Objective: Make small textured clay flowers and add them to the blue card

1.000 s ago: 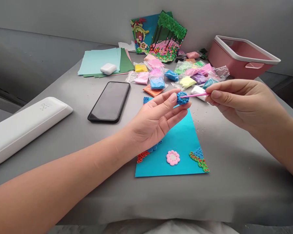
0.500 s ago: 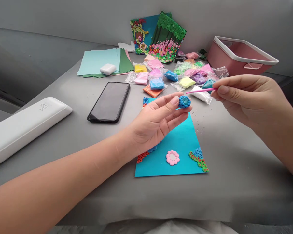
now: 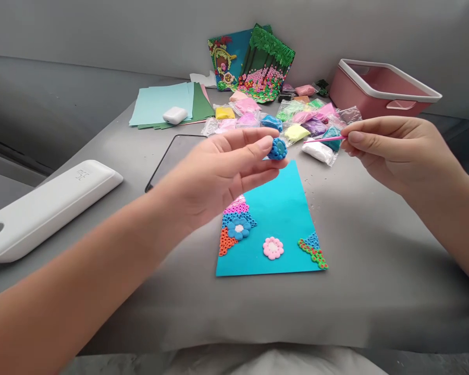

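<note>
At far left, a white device [image 3: 54, 211] lies on the tabletop [image 3: 180, 312]; further in, a phone [image 3: 172, 156] is partly hidden by the left arm. The left hand [image 3: 222, 174] is raised, its grip closed to the width of one blue clay flower [image 3: 279, 149], pinched at the edge by thumb and fingers, other fingers loosely extended. The flower is held in the air, above the far part of a blue sheet [image 3: 285, 208]. Step in hand, as judged: detailing this flower. Further tooling would call for a steady left pinch and the tip aimed at its face. The pink tool [image 3: 324, 139] points leftward, tip apart from the flower. The right hand [image 3: 398, 140] pinches it, thumb pressed toward forefinger; the tool's rear end is hidden.
</note>
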Demonstrator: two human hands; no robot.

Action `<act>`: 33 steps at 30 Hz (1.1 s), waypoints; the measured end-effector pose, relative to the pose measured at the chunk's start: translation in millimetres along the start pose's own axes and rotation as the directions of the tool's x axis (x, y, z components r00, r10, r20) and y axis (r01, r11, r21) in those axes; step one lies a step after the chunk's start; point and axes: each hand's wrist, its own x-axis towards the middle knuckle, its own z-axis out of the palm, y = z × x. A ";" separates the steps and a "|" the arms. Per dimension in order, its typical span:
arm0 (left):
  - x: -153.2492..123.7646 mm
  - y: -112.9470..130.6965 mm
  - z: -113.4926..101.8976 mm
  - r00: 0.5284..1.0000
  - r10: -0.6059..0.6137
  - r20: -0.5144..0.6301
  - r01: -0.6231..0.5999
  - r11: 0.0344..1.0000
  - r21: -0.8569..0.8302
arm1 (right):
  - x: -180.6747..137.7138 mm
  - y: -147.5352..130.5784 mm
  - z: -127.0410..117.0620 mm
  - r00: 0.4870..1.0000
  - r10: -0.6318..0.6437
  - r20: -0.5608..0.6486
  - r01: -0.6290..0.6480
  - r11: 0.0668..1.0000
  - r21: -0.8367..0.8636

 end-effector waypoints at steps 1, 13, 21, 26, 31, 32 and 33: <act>-6.1 7.6 -0.1 0.998 0.053 0.034 -0.058 0.989 0.140 | 1.6 2.5 -1.7 1.000 0.007 0.005 -0.007 1.000 0.007; -83.8 0.4 -42.9 0.804 0.161 0.573 -0.591 0.102 0.800 | -18.3 24.4 17.5 0.964 0.074 0.256 -0.049 0.994 -0.100; -88.6 -18.9 -57.0 0.769 0.119 0.629 -0.633 -0.006 0.775 | -21.6 28.6 18.5 0.946 0.102 0.306 -0.058 0.987 -0.152; -81.2 -22.7 -55.7 0.716 0.127 0.686 -0.676 -0.117 0.728 | -21.8 29.2 19.0 0.948 0.098 0.303 -0.059 0.989 -0.135; -78.9 -27.9 -54.7 0.684 0.153 0.714 -0.685 -0.204 0.700 | -22.5 27.9 19.7 0.945 0.095 0.312 -0.060 0.991 -0.120; -78.3 -28.9 -53.8 0.679 0.157 0.717 -0.688 -0.204 0.696 | -22.5 27.9 19.9 0.945 0.095 0.314 -0.057 0.990 -0.127; -77.7 -29.9 -52.8 0.674 0.163 0.721 -0.692 -0.201 0.693 | -22.5 28.0 20.0 0.944 0.094 0.318 -0.054 0.990 -0.133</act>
